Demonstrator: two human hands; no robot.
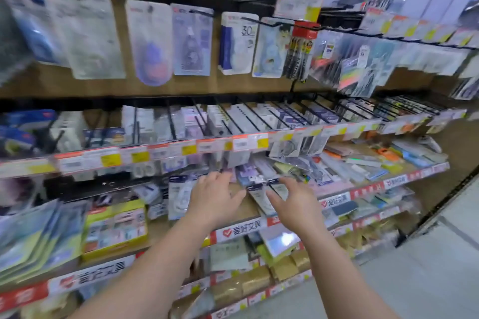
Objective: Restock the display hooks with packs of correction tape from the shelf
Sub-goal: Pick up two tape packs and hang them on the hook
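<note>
both hands reach over the shelf [256, 224], left hand [212, 198] beside right hand [295, 204], a gap between them. just past the fingertips lie loose packs [255, 175], some between the two hands. left of the left fingers a pack [178, 195] stands on the shelf. above the fingers runs a row of hooks [259, 116]; higher, hung packs [191, 40] on the back panel.
</note>
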